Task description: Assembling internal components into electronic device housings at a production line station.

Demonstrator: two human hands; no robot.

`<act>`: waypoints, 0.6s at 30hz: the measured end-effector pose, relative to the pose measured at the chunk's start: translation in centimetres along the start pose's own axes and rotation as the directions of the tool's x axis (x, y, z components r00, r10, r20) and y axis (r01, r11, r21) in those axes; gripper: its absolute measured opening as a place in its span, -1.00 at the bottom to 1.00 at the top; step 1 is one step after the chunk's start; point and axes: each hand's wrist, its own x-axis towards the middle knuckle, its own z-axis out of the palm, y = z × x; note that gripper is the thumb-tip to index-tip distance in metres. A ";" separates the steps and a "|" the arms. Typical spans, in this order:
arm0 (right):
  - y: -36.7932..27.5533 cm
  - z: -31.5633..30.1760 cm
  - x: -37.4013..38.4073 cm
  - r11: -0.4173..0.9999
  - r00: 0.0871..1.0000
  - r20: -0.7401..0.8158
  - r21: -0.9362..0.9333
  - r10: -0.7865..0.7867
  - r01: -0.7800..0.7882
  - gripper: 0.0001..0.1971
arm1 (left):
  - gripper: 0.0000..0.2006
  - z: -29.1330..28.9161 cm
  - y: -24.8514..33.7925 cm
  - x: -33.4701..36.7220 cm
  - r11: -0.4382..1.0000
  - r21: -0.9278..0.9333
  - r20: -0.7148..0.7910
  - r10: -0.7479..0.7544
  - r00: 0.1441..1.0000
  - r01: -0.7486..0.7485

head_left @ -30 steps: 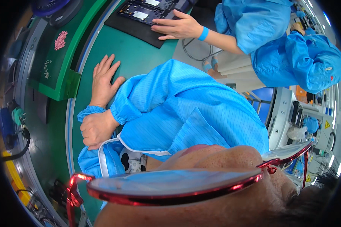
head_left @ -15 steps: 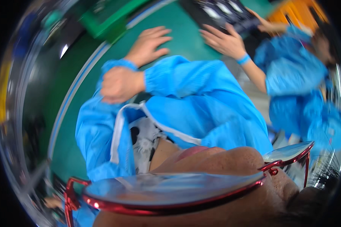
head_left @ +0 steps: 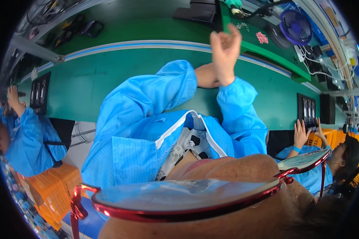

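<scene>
My right hand point(head_left: 225, 51) is raised above the green bench point(head_left: 87, 83), its fingers curled loosely together with nothing in them. My left hand point(head_left: 206, 75) lies against my right wrist just above the blue cuff; its fingers are hidden behind that wrist. Both arms are in blue coat sleeves point(head_left: 147, 93) that cross in front of my chest. Neither hand touches the bench.
A co-worker in blue at the left point(head_left: 26, 135) reaches to a black parts tray point(head_left: 40, 93). Another person's hands point(head_left: 301, 133) rest at a second black tray point(head_left: 307, 111) on the right. A blue fan point(head_left: 295, 24) stands far right. Orange crates point(head_left: 48, 187) sit low left. Red glasses rim point(head_left: 187, 209) fills the bottom.
The view has swung round sharply. One hand lay flat on the bench with the other on its cuff; now both are off the bench, and my right hand is lifted.
</scene>
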 end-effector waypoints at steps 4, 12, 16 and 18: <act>1.1 4.0 7.6 0.963 0.983 -0.144 0.228 -0.114 0.145 -0.57 | -0.58 -5.9 3.4 -5.1 0.938 0.337 0.081 -0.120 0.989 0.086; 2.6 4.0 13.3 0.965 0.984 -0.180 0.260 0.012 0.036 -0.28 | -0.64 -8.8 4.9 -9.8 0.903 0.399 0.024 -0.183 0.983 0.158; -0.6 3.3 11.6 0.896 0.916 -0.401 0.416 0.024 0.158 -0.74 | -0.63 -8.6 4.7 -9.2 0.932 0.347 0.084 -0.139 0.987 0.101; 0.5 2.1 11.6 0.865 0.894 -0.428 0.491 0.135 0.104 -0.67 | -0.62 -8.6 4.2 -9.6 0.923 0.350 0.027 -0.180 0.983 0.160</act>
